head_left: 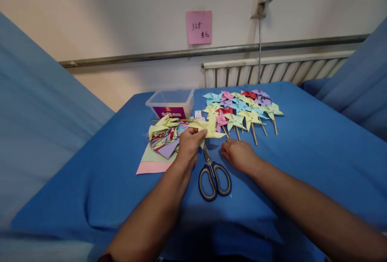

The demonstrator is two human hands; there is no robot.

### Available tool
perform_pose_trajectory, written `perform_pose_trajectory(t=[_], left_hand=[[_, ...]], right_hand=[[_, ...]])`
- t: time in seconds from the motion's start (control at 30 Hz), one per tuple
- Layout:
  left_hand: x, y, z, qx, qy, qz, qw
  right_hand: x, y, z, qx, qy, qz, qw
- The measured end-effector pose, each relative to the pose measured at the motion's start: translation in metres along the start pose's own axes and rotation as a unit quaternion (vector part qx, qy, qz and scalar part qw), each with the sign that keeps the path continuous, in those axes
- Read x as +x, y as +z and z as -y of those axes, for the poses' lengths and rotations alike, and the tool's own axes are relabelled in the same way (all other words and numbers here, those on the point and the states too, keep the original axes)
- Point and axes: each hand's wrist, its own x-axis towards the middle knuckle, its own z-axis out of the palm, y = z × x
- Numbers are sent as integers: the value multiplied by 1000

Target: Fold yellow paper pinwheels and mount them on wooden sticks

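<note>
My left hand (189, 146) is closed on a yellow paper pinwheel (208, 128), held just above the blue table cloth (302, 149). My right hand (238, 155) rests knuckles-up on the cloth to the right, fingers curled; what they hold, if anything, is hidden. Scissors (213, 175) with dark handles lie between the two hands, blades pointing away from me. A pile of folded coloured paper pieces (165, 135) lies left of my left hand on pink and green sheets (151, 165). Several finished pinwheels on wooden sticks (243, 109) lie in rows beyond my right hand.
A clear plastic box (171, 102) with a purple label stands at the back left of the table. Wooden sticks (181, 120) lie in front of it. A pink note (198, 27) hangs on the wall above a radiator (272, 70). Blue fabric rises at both sides.
</note>
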Motion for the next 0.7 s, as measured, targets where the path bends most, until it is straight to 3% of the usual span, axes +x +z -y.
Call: perform_pose_trajectory(t=[0.43, 0.7], left_hand=[[2, -2, 4, 49, 23, -7, 999], [-1, -1, 1, 43, 23, -4, 999]], right_hand=[[-2, -4, 16, -72, -23, 9, 997], [-1, -3, 1, -18, -13, 10, 1000]])
